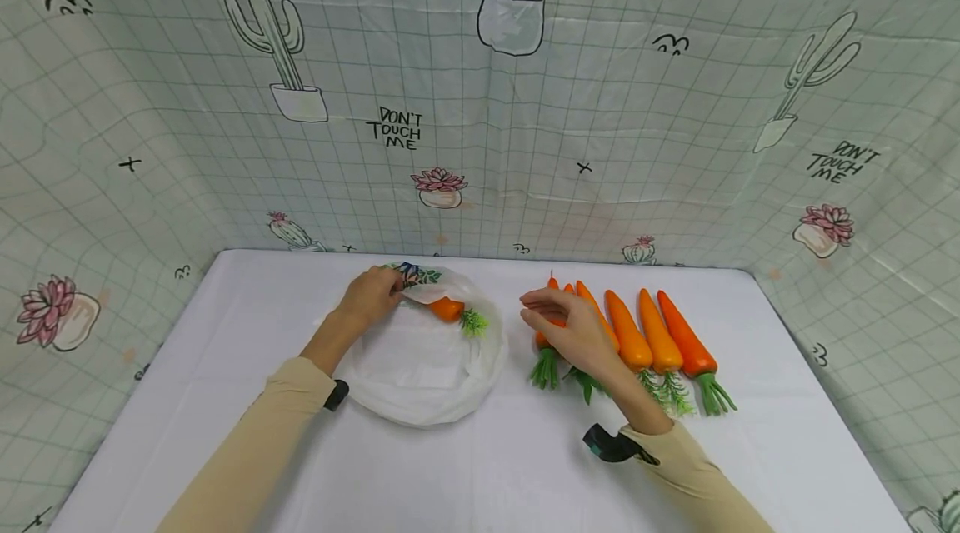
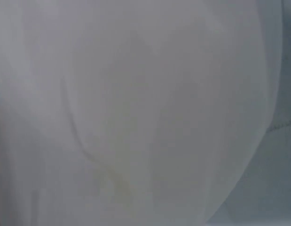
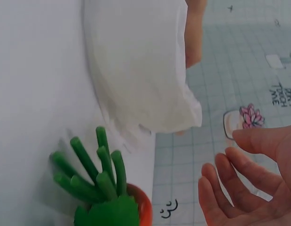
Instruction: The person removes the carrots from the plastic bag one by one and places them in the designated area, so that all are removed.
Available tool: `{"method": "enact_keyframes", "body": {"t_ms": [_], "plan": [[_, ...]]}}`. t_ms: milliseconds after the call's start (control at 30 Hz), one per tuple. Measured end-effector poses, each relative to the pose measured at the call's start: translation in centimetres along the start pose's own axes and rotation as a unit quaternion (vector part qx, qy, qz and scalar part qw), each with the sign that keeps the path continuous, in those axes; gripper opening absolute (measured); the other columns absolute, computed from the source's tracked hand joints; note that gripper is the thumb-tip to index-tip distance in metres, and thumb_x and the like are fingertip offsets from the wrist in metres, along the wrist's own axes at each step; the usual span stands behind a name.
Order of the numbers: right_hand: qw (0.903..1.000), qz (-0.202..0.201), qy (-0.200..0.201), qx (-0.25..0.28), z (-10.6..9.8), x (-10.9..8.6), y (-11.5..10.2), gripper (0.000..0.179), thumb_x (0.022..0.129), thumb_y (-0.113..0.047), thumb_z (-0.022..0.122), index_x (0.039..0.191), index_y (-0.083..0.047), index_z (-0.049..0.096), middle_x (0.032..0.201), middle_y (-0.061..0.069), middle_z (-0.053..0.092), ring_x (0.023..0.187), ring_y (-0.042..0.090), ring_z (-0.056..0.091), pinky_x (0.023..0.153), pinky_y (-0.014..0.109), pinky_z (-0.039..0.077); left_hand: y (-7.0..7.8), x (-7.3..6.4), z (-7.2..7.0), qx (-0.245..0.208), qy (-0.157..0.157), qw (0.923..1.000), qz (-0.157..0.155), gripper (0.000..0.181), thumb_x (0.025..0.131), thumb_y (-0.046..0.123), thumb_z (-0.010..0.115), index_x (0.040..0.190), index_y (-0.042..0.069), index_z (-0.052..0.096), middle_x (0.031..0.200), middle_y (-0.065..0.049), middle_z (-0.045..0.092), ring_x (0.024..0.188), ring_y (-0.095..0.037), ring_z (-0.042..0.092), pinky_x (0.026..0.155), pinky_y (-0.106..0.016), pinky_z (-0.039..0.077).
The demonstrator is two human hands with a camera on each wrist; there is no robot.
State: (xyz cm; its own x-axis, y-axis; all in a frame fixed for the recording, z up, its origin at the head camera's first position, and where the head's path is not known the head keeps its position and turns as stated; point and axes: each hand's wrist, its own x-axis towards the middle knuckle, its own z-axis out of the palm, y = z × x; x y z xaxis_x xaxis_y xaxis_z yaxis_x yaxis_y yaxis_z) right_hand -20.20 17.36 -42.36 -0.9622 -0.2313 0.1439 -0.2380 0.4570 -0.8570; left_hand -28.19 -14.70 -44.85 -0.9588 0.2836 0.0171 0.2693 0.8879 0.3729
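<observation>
My left hand (image 1: pixel 373 296) grips the upper edge of a white plastic bag (image 1: pixel 408 410) on the table, lifting its printed rim. An orange carrot (image 1: pixel 447 310) with a feathery green top lies at the bag's far side, partly covered by the raised edge. Pale bag plastic (image 2: pixel 150 108) fills most of the left wrist view. To the right, my right hand (image 1: pixel 573 325) hovers with relaxed fingers over the near end of a row of carrots (image 1: pixel 628 331), holding nothing. In the right wrist view, its fingers (image 3: pixel 225 174) are apart, beside the carrot's green stalks (image 3: pixel 105 188).
Several carrots lie side by side at the table's right, tips pointing away; the rightmost carrot (image 1: pixel 686 337) has thick green stalks. A white cloth covers the table (image 1: pixel 495 466). Behind it hangs a grid-patterned curtain (image 1: pixel 465 100) with printed cacti.
</observation>
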Motion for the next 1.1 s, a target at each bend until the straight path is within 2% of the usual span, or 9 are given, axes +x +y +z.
{"method": "enact_keyframes", "body": {"t_ms": [167, 433, 667, 800, 1033, 1100], "plan": [[0.9997, -0.019, -0.011, 0.009, 1.1, 0.6, -0.6, 0.027, 0.098, -0.016, 0.071, 0.12, -0.001, 0.071, 0.113, 0.012, 0.073, 0.102, 0.028, 0.071, 0.092, 0.047, 0.057, 0.0, -0.1, -0.2, -0.011, -0.009, 0.9999, 0.01, 0.003, 0.093, 0.0, 0.07, 0.092, -0.002, 0.067, 0.089, -0.012, 0.067, 0.079, -0.024, 0.057, 0.074, -0.038, 0.051], [0.9988, -0.036, -0.034, 0.009, 2.8, 1.3, -1.3, 0.027, 0.097, -0.011, 0.071, 0.12, 0.003, 0.07, 0.112, 0.015, 0.073, 0.102, 0.027, 0.07, 0.096, 0.04, 0.056, 0.1, -0.5, -0.9, -0.027, -0.042, 0.9986, 0.017, 0.003, 0.092, -0.001, 0.068, 0.09, -0.002, 0.066, 0.084, -0.009, 0.064, 0.077, -0.022, 0.056, 0.072, -0.036, 0.051], [0.9941, -0.101, -0.039, -0.001, 4.1, 1.5, -1.6, 0.025, 0.095, -0.003, 0.071, 0.117, 0.008, 0.069, 0.113, 0.022, 0.07, 0.099, 0.03, 0.07, 0.093, 0.04, 0.057, 0.4, -0.5, -1.9, -0.05, -0.08, 0.9953, 0.025, 0.007, 0.091, 0.0, 0.065, 0.084, 0.001, 0.066, 0.081, -0.008, 0.06, 0.074, -0.021, 0.053, 0.066, -0.031, 0.046], [0.9928, -0.112, -0.044, -0.005, 4.6, 1.7, -1.9, 0.025, 0.095, -0.003, 0.071, 0.117, 0.007, 0.069, 0.112, 0.022, 0.071, 0.097, 0.029, 0.07, 0.092, 0.038, 0.058, 0.5, -0.3, -2.9, -0.082, -0.101, 0.9913, 0.023, 0.014, 0.093, 0.002, 0.064, 0.079, 0.002, 0.065, 0.074, -0.006, 0.056, 0.066, -0.018, 0.05, 0.062, -0.027, 0.042], [0.99, -0.119, -0.07, -0.029, 5.6, 2.4, -2.5, 0.029, 0.095, -0.006, 0.072, 0.121, 0.006, 0.068, 0.119, 0.021, 0.069, 0.102, 0.029, 0.069, 0.094, 0.038, 0.057, 0.5, 0.1, -4.2, -0.107, -0.074, 0.9906, 0.043, 0.012, 0.094, 0.004, 0.065, 0.085, -0.002, 0.069, 0.075, -0.007, 0.059, 0.066, -0.017, 0.05, 0.063, -0.028, 0.044], [0.9887, -0.12, -0.077, -0.045, 6.0, 2.6, -2.6, 0.031, 0.095, -0.006, 0.072, 0.123, 0.007, 0.066, 0.12, 0.021, 0.069, 0.103, 0.03, 0.068, 0.094, 0.039, 0.057, 0.6, 0.1, -4.4, -0.109, -0.066, 0.991, 0.04, 0.011, 0.095, 0.005, 0.065, 0.088, -0.003, 0.069, 0.077, -0.007, 0.06, 0.068, -0.018, 0.051, 0.065, -0.029, 0.046]]}}
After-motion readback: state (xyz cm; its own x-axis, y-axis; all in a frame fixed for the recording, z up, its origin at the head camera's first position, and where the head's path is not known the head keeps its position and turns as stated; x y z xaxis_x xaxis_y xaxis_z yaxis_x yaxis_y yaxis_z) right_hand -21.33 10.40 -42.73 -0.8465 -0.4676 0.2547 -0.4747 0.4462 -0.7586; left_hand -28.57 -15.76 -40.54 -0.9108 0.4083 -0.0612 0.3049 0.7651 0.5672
